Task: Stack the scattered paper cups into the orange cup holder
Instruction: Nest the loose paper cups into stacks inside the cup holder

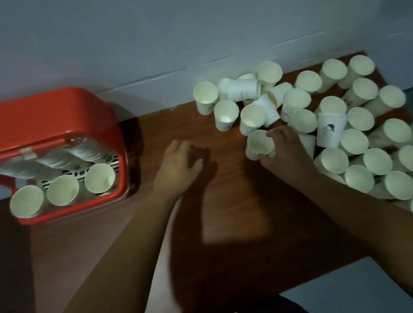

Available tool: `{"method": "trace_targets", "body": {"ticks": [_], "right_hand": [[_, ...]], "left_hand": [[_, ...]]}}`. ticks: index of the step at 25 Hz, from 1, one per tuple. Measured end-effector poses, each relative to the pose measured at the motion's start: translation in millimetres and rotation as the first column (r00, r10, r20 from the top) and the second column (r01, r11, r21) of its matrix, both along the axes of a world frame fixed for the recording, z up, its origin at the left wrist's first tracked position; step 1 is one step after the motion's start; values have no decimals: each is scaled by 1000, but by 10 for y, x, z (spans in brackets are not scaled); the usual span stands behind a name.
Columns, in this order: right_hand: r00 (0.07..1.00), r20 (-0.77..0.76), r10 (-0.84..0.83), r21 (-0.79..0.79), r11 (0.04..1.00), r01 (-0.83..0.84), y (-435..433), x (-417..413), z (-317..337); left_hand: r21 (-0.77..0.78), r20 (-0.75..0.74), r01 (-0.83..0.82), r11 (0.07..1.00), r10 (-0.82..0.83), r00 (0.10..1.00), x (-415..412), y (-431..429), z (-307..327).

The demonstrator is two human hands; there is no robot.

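The orange cup holder [39, 115] stands at the left of the brown table [239, 232], its front open. Three stacks of white paper cups [63, 189] fill it, mouths facing me. Several loose white paper cups [351, 120] lie and stand in a heap on the right half of the table. My right hand [284, 149] grips one upright cup [259, 144] at the heap's left edge, fingers curled round its rim. My left hand [178, 163] rests over the bare tabletop between holder and heap, fingers loosely bent, holding nothing.
A grey wall [179, 25] runs directly behind the table. The table's front edge [326, 272] lies near my body, with grey floor beyond it at lower right. Cups at the far right reach the table's edge.
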State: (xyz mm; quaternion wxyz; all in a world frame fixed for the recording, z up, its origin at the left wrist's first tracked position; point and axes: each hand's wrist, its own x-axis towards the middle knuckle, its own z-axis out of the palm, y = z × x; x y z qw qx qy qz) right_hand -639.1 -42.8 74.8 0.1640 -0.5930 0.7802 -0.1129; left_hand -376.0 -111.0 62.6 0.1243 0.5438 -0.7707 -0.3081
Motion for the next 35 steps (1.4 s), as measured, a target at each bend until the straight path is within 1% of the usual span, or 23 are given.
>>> {"method": "trace_targets", "body": {"ticks": [3,5,7,8,10,12,17,19,21,23,25,28,30,33,35], "right_hand": [[998,-27,53,26,998,-53,-94,-217,-114],[993,-57,100,39,994,-98,-168,-281,-235],[984,-91,156,60,987,-151,-234,-292,-339],[980,-96,177,71,983,-171,-255,-286,-370],[976,-81,201,69,978,-196,-270,-286,-415],[974,-83,211,48,977,-207,-268,-274,-451],[974,-45,224,4,975,-224,-249,-216,-435],[978,14,207,-25,978,-207,-257,-126,-366],[978,95,187,-45,982,-184,-278,24,-269],[974,143,177,-49,984,-172,-297,236,-164],[961,171,217,-78,975,-207,-303,526,-61],[919,208,334,-159,939,-305,-292,1132,74],[892,214,398,-218,910,-354,-307,1600,201],[843,299,447,-159,895,-418,-343,2284,428],[807,345,479,-157,877,-454,-371,2753,535]], "left_hand": [[-50,-6,35,998,-35,999,-599,-290,-39],[-60,25,34,998,-32,999,-851,-507,-106],[-87,93,50,995,-42,995,-994,-695,-216],[-94,151,68,993,-53,987,-1043,-760,-266],[-69,259,97,993,-76,963,-1135,-821,-375],[-42,277,99,994,-84,957,-1158,-806,-463],[-33,127,12,999,-8,992,-988,-576,-519],[-27,38,-37,999,38,999,-839,-477,-427],[19,-67,-104,994,105,992,-606,-343,-313],[152,-167,-184,971,209,964,-319,-157,-199],[253,-253,-245,936,309,917,3,31,-112],[316,-350,-318,894,422,836,662,227,51],[362,-385,-325,874,457,802,1136,338,196],[382,-399,-349,856,493,773,1823,510,421],[362,-427,-423,831,551,717,2340,604,561]]}}
